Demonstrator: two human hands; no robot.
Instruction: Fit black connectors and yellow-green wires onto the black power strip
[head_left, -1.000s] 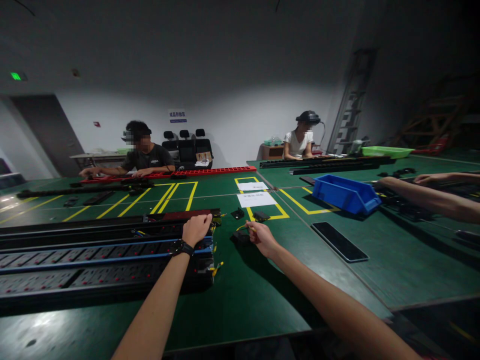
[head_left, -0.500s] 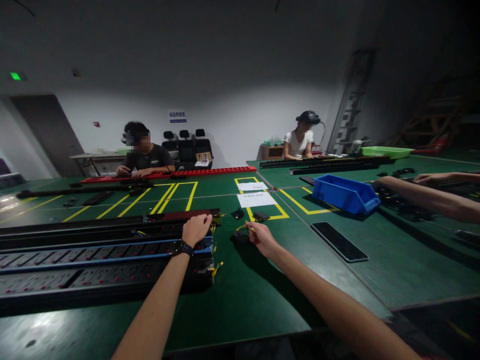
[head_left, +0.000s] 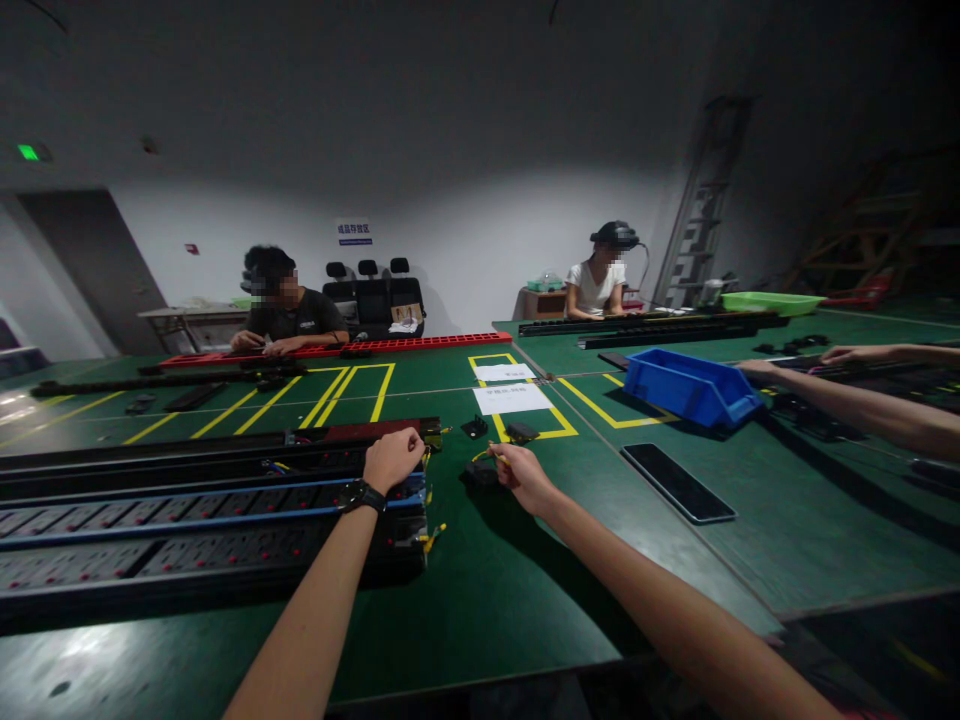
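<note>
My left hand (head_left: 393, 460), with a black watch on the wrist, has its fingers curled over the right end of a black power strip (head_left: 315, 456); its fingertips are partly hidden. Beside it lie more power strips with rows of sockets, among them a blue-edged one (head_left: 195, 512). Short yellow wires (head_left: 433, 538) stick out of their ends. My right hand (head_left: 525, 478) pinches a thin yellow wire (head_left: 484, 455) just right of the strip ends. Under that wire sits a small black part (head_left: 480, 476), low over the green table. Two more small black parts (head_left: 474, 427) (head_left: 522, 433) lie behind it.
A phone (head_left: 679, 484) and a blue bin (head_left: 686, 388) are to the right. Paper sheets (head_left: 511, 399) lie inside yellow tape lines. A co-worker's arms (head_left: 847, 390) reach in from the right. Two people (head_left: 296, 315) (head_left: 596, 285) sit across the table, near a red rail (head_left: 420, 343).
My hands stay almost where they were. At the right, the co-worker's nearer hand has moved left, towards the blue bin's edge.
</note>
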